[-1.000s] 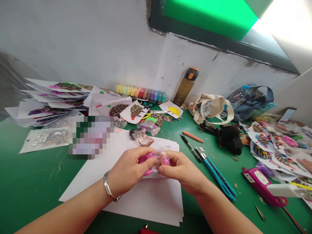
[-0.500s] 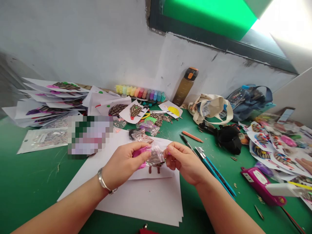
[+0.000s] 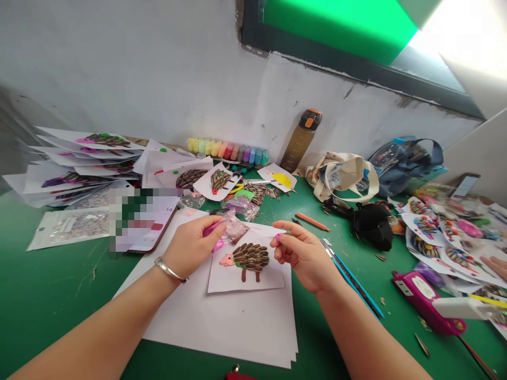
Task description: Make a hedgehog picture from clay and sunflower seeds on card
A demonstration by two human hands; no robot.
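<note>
My left hand [image 3: 192, 240] grips magenta modelling clay [image 3: 214, 232] with clear plastic bag around it. Between thumb and finger of my right hand [image 3: 297, 256] is a small purple-pink bit of clay [image 3: 278, 237]. On the paper between the hands lies a hedgehog picture [image 3: 251, 257]. Its back is covered with striped sunflower seeds, its head is pink clay, and its two legs are brown. Beneath that picture rests a stack of larger white sheets [image 3: 222, 330]. Another small clear bag [image 3: 236, 227] lies just beyond my left fingers.
Pens [image 3: 352, 279] and an orange pencil [image 3: 312, 221] lie to the right, near a magenta glue-gun-like device [image 3: 428, 303]. At left are a phone [image 3: 158, 227] and stacked seed pictures [image 3: 87, 163]. A bottle [image 3: 301, 140] stands by the wall. Another person's hand [image 3: 497, 268] shows at right.
My hands have moved apart, the left one going left with the clay and bag. The hedgehog picture, mostly covered before, is now exposed.
</note>
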